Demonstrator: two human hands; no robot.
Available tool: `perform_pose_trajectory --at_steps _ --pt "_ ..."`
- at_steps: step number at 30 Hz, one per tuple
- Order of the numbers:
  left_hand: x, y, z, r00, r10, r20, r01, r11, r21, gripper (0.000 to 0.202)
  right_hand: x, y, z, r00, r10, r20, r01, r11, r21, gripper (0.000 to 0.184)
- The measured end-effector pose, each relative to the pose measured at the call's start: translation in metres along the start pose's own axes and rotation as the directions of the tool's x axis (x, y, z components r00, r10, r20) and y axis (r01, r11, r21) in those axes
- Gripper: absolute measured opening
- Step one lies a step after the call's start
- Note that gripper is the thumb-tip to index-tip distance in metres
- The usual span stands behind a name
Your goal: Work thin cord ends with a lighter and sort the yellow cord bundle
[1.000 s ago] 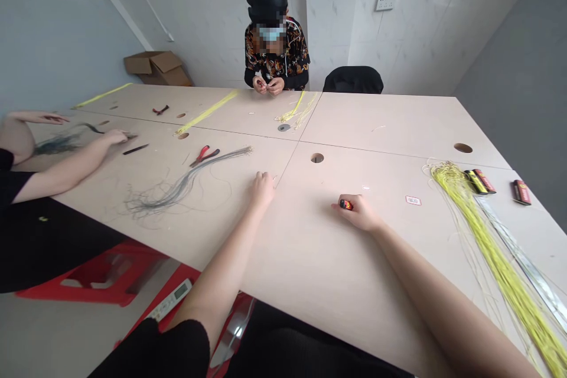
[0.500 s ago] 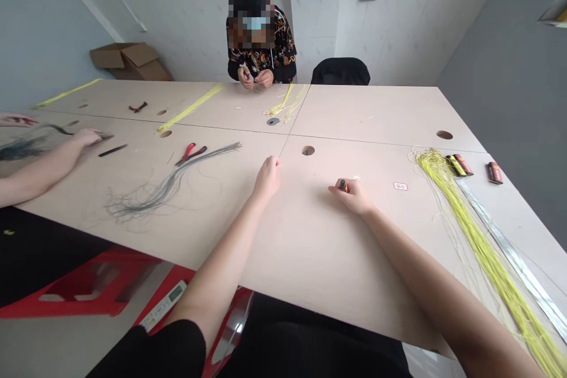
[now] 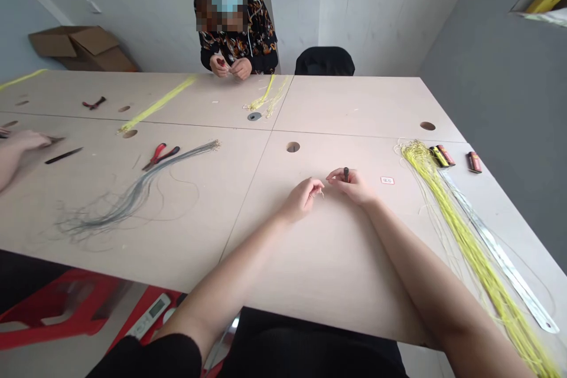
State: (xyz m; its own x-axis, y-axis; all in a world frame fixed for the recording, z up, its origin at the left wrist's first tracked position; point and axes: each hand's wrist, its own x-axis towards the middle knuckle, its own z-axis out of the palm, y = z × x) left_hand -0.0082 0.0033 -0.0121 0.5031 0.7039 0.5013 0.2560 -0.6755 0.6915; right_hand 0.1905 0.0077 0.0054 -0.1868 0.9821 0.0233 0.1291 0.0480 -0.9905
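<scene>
My left hand is closed in a pinch over the table, with the short end of a thin pale strand poking out at its fingertips. Just right of it, my right hand is closed around a small dark-topped tool; its black end stands up above the fingers, and the rest is hidden. The fingertips of the two hands nearly meet. A small red-bordered label lies right of my right hand. Beyond the hands is a round hole in the tabletop.
Yellow wires stretch along the right side beside a metal ruler and several red-and-black cylinders. At left lie grey wires, red-and-black pliers and a black pen-like tool. A co-worker sits opposite; another's hand is far left.
My left hand has moved right, close to my right hand, and a strand end now shows at its fingertips. The view has turned right, so the table things appear farther left.
</scene>
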Motion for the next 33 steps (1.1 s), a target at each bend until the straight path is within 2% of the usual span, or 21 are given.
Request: perform_pose_trajectory --at_steps 2,4,12,17,24,33 --pt "0.0027 -0.0015 -0.0018 0.999 -0.035 -0.031 0.035 0.999 -0.018 0.01 -0.0007 -0.0018 0.0008 0.994 -0.011 0.108 0.024 0.993 -0.118 0.028" --pt "0.0048 -0.0027 -0.0027 0.997 -0.06 -0.047 0.058 0.997 -0.041 0.011 -0.0011 -0.0032 0.0009 0.988 -0.025 0.15 0.048 0.987 -0.156 0.027" --pt "0.0041 -0.0016 -0.0003 0.995 -0.097 -0.028 0.094 0.992 -0.081 0.016 0.0004 -0.0009 0.0016 0.986 -0.088 0.142 0.117 0.971 -0.207 0.025" --pt "0.0049 0.0012 -0.0009 0.997 -0.079 -0.019 0.077 0.993 -0.086 0.015 0.0009 0.0022 0.0019 0.98 -0.092 0.177 0.13 0.966 -0.222 0.027" --pt "0.0052 0.0029 -0.0009 0.994 -0.109 0.002 0.109 0.991 -0.075 0.014 -0.0007 -0.0016 0.0036 0.97 -0.047 0.24 0.102 0.969 -0.224 0.033" --pt "0.0061 0.0039 -0.0017 0.992 -0.127 0.011 0.127 0.991 -0.042 0.013 0.0009 0.002 0.0019 0.976 -0.024 0.215 0.06 0.985 -0.164 0.039"
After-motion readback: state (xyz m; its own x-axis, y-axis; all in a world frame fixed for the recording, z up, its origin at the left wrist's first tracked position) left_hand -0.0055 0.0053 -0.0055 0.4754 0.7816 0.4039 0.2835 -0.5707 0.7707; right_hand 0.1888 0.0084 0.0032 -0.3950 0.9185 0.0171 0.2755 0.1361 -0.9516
